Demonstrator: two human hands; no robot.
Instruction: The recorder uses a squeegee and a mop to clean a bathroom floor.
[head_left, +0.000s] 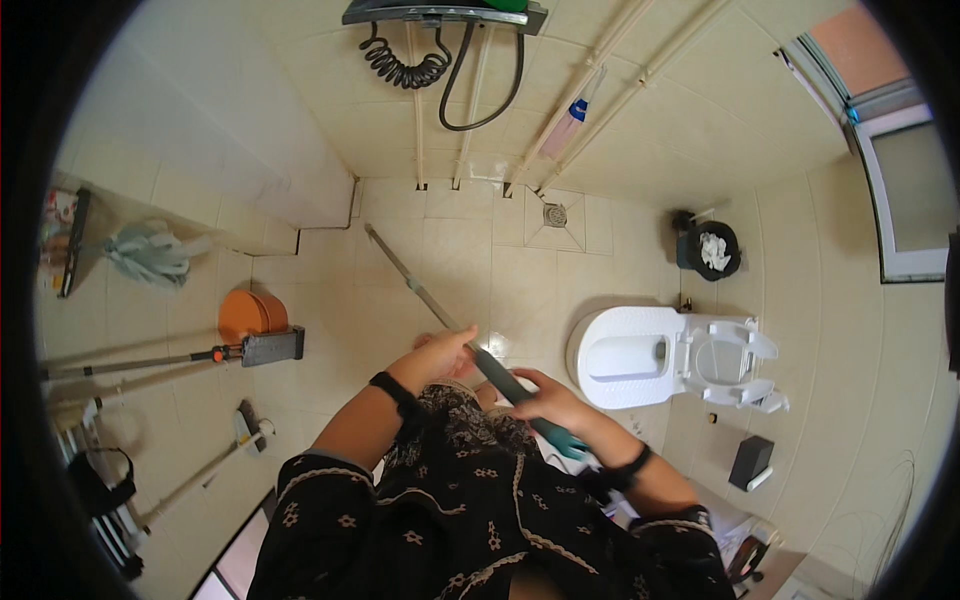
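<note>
A long pole (442, 311) with a grey shaft and a dark green sleeve runs diagonally in front of me, its thin end over the tiled floor at the upper left. My left hand (451, 352) is around the pole near the top of the green sleeve, thumb along the shaft. Lower down, my right hand (541, 397) grips the green sleeve. Past it, near my body, the pole ends in a teal part (566, 442), partly hidden by my forearm. What this end part is, I cannot tell.
At the right are a white toilet (630, 358) and a black waste bin (716, 259) holding white paper. An orange basin (244, 315), a flat mop (274, 349) and a broom (251, 427) stand along the left wall. A floor drain (555, 215) lies ahead, below wall pipes.
</note>
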